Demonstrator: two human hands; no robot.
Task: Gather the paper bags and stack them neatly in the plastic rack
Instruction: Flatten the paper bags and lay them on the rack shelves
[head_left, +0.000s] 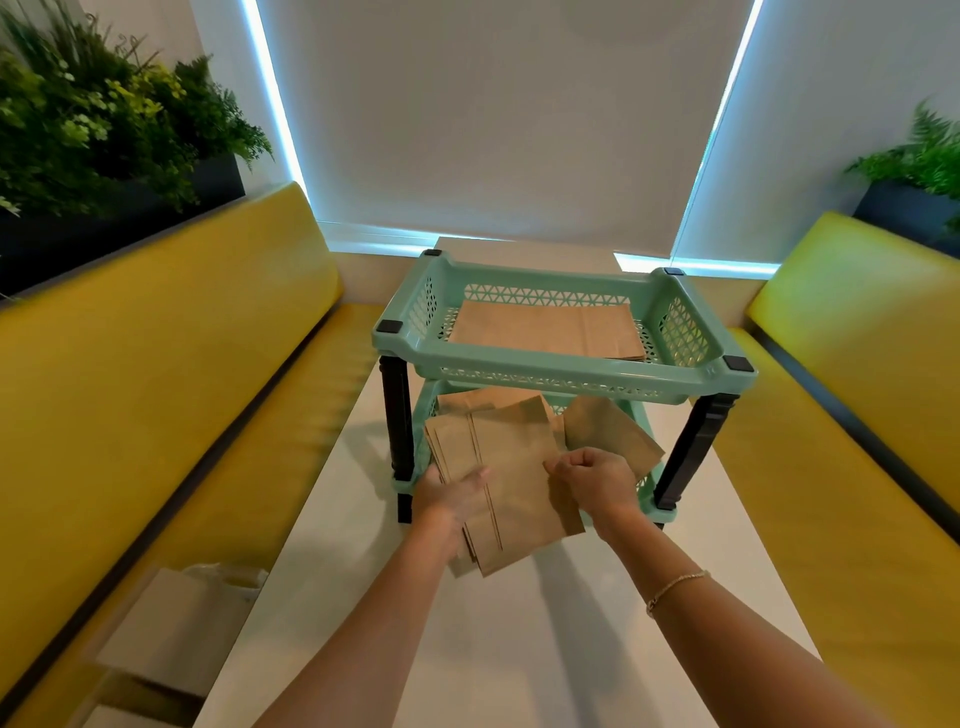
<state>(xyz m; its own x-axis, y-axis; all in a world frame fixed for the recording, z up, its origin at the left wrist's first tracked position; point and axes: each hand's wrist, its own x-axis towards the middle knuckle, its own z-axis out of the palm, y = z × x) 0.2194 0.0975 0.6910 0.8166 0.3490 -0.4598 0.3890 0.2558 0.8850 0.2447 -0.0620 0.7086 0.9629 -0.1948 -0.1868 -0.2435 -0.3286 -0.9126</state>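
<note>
I have a fanned bundle of paper bags (498, 478) half inside the rack's (561, 364) lower shelf, my left hand (452, 493) gripping its left edge, my right hand (597, 480) pinching the right. Another bag (545, 332) lies flat on the rack's top shelf. Pushed in crooked, the bundle could snag the shelf's front lip and splay.

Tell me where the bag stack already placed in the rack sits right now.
In the head view, the flat bag stack lies in the top tray of the rack, above the loose bags both hands are gathering at the lower tray.
</note>
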